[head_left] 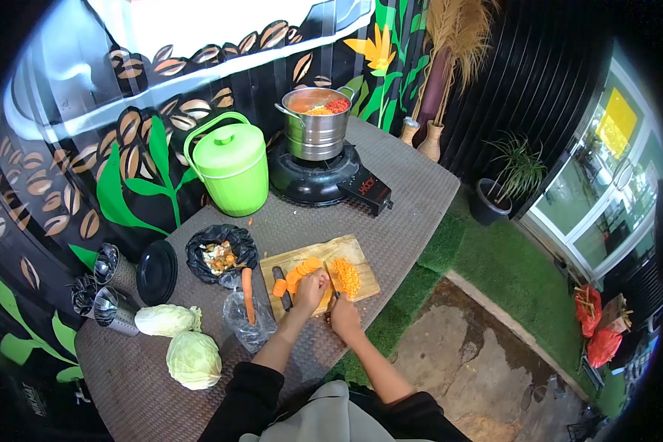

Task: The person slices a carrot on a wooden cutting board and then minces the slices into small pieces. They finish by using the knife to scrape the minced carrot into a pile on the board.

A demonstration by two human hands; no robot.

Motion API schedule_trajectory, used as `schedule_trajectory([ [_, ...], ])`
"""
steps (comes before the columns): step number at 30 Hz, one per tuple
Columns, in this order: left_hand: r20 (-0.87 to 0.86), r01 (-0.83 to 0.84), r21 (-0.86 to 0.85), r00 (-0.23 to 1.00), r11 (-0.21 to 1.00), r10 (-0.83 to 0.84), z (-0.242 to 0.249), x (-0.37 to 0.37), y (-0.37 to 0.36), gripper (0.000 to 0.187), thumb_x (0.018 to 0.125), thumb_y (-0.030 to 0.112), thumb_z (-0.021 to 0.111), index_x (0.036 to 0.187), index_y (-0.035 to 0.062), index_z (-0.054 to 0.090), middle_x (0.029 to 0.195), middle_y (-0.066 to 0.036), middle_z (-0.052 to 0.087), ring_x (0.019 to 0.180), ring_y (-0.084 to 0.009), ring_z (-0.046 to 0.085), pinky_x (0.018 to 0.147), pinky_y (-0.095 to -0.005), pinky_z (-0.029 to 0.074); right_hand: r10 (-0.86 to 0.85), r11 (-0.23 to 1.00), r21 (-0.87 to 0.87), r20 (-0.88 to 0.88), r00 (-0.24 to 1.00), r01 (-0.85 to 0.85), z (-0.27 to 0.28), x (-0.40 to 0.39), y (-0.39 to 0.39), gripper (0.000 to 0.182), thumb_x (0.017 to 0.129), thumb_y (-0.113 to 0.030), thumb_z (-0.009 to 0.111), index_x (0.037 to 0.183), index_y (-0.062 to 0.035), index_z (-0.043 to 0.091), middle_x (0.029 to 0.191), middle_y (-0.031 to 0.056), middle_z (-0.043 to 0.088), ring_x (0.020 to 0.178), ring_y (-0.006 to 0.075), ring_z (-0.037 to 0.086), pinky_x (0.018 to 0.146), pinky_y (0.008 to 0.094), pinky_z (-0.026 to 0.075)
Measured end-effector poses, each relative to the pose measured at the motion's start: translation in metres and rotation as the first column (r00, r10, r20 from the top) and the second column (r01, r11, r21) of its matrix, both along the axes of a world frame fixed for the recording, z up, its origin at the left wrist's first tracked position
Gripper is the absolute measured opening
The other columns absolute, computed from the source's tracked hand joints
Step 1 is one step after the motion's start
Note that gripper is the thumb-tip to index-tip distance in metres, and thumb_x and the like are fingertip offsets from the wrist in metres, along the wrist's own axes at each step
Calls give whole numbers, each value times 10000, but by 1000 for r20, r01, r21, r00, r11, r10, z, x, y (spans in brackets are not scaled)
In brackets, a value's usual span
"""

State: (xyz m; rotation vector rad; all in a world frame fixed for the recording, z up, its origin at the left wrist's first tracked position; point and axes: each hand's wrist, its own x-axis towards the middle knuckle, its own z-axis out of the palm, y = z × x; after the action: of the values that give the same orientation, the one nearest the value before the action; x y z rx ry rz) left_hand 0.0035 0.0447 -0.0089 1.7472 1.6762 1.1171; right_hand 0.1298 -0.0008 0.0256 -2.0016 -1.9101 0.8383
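A wooden cutting board (pixel 357 254) lies on the table in front of me. My right hand (pixel 344 315) is closed round the handle of a knife (pixel 329 276), its blade pointing away from me over the board. My left hand (pixel 313 289) is closed, its fingertips pressed on carrot beside the blade. Carrot slices (pixel 300 272) lie left of the blade, and diced carrot (pixel 345 277) is heaped to its right. At the board's left side are a carrot stub (pixel 280 287) and a dark-handled tool (pixel 279 273), partly hidden by the slices.
A whole carrot (pixel 247 295) lies on a clear plastic bag (pixel 241 324). Behind are a black bag of peelings (pixel 212 243), a green lidded bucket (pixel 232 166) and a steel pot (pixel 315 136) on a portable stove (pixel 313 177). Cabbages (pixel 193 359) sit at left.
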Motion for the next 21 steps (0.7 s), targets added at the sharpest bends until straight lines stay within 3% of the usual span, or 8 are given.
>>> schedule_trajectory([
  [2,8,47,78,999,996,-48,-5,-2,0,105,798,13,635,887,20,580,795,-147,667,783,-278,673,674,-359,531,77,997,-6,-36,996,-78,5,8,14,413,969,-321,398,1023,69,520,956,302,632,930,446,619,806,519,483],
  [6,-12,31,46,999,998,-30,-6,-1,0,110,797,21,645,885,19,578,806,-147,672,781,-279,674,667,-356,533,187,978,-89,1,982,-186,4,17,21,397,970,-334,402,1036,41,514,963,302,630,932,445,619,807,516,484],
  [7,18,31,56,999,998,-32,-4,0,-1,116,794,25,650,885,21,579,803,-147,672,776,-277,675,664,-357,532,185,979,-88,2,983,-184,9,12,12,397,970,-334,402,1036,41,514,963,302,630,932,445,619,807,516,484],
  [9,52,35,64,998,997,-39,2,6,-3,122,790,28,656,886,22,580,801,-148,672,772,-274,675,662,-358,532,-42,998,-47,-2,999,42,14,-1,-7,383,970,-321,402,1041,39,512,976,300,628,938,449,615,809,514,483],
  [12,23,-28,0,999,1000,28,7,5,-5,142,776,0,658,889,20,573,785,-136,664,754,-252,678,652,-344,529,-14,1000,-16,-50,999,13,8,2,1,395,951,-289,432,971,91,539,932,325,624,895,469,615,796,514,490],
  [13,89,-17,50,996,999,13,1,5,-4,164,765,-24,654,897,17,566,791,-127,655,741,-237,672,644,-331,526,32,999,24,-113,993,-30,1,8,8,387,948,-282,440,975,92,535,931,330,621,898,472,612,799,518,488],
  [17,202,-41,123,979,992,16,0,6,-5,246,730,-90,647,927,10,540,832,-108,614,710,-200,645,623,-297,515,174,984,-27,-33,984,-175,-9,21,16,370,961,-301,425,1058,46,508,914,308,634,894,456,626,789,519,489],
  [21,171,-57,105,985,993,38,11,10,-6,276,722,-95,651,949,9,532,861,-105,592,706,-188,627,622,-289,510,-22,1000,-13,2,1000,22,4,-2,-8,383,953,-311,438,1080,45,498,947,305,634,911,449,627,811,520,488],
])
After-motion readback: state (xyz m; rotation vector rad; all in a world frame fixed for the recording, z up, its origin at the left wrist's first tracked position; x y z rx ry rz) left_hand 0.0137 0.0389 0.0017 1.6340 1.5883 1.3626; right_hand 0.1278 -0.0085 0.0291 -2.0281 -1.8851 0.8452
